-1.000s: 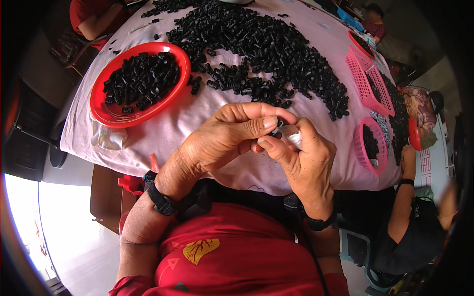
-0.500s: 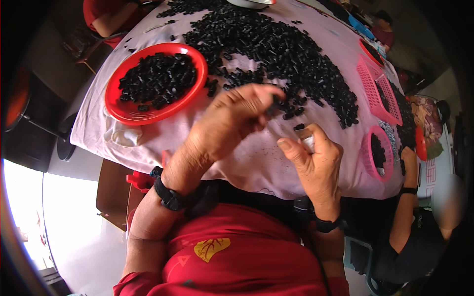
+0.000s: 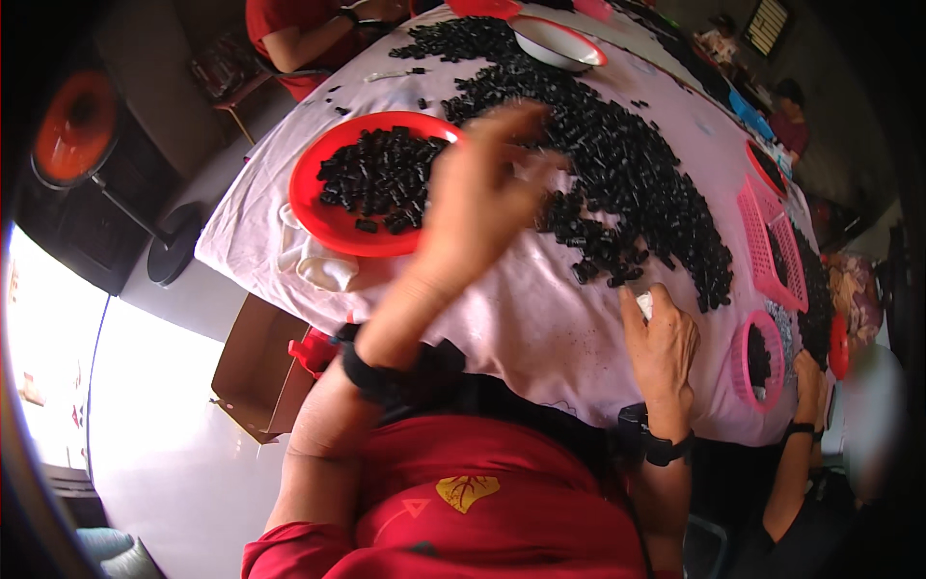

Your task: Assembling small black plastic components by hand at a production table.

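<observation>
My left hand (image 3: pixel 482 188) is raised between the red plate and the heap, its fingers smeared by motion; whether they hold anything does not show. The red plate (image 3: pixel 307 214) carries many small black cylindrical pieces (image 3: pixel 371 174). My right hand (image 3: pixel 663 343) is at the near edge of the heap of black pieces (image 3: pixel 617 145), with thumb and fingers closed around a small white object (image 3: pixel 644 304). Most of that object is hidden by the fingers, so its kind cannot be made out.
A pale pink cloth (image 3: pixel 482 318) covers the table. A white bowl (image 3: pixel 555 45) stands at the far side, pink baskets (image 3: pixel 772 246) at the right. A co-worker's hand (image 3: pixel 808 378) is near the round basket; another person in red (image 3: pixel 309 39) sits far left. A white crumpled cloth (image 3: pixel 323 273) lies beside the plate.
My left hand has moved up and toward the plate's right side, now blurred. My right hand has turned fingers-forward and reached the heap's near edge. The whole view has shifted, showing more at the far side.
</observation>
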Action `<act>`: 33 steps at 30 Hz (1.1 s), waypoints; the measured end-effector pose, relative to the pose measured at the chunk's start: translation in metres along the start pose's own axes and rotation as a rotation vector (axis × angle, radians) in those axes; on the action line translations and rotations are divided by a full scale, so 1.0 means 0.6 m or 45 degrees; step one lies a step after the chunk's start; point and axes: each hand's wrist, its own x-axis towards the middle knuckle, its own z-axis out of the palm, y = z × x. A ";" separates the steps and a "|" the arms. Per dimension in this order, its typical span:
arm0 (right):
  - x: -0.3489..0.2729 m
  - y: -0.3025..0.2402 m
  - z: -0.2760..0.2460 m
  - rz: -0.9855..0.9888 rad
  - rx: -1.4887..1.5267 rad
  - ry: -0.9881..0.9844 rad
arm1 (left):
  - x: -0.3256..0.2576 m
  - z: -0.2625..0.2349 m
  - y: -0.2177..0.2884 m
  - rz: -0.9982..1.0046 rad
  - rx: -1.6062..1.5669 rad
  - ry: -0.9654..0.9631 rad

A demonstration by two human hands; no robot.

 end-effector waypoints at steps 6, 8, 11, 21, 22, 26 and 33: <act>0.035 0.037 0.016 0.065 -0.383 -0.012 | -0.115 0.216 0.194 0.394 -0.366 -1.146; 0.058 0.046 0.028 0.108 -0.383 -0.060 | -0.156 0.273 0.225 0.625 -0.430 -1.645; 0.075 0.069 0.039 0.272 -0.323 -0.181 | -0.277 0.378 0.244 0.853 -0.653 -1.271; 0.127 0.087 0.051 0.192 -0.455 -0.230 | -0.255 0.310 0.315 0.452 -0.561 -1.712; 0.136 0.088 0.053 0.159 -0.492 -0.203 | -0.257 0.312 0.316 0.432 -0.490 -1.721; 0.148 0.105 0.060 0.086 -0.636 -0.220 | -0.249 0.323 0.315 0.554 -0.747 -1.623; 0.149 0.138 0.080 -0.028 -0.762 -0.072 | -0.221 0.261 0.348 0.443 -0.867 -1.655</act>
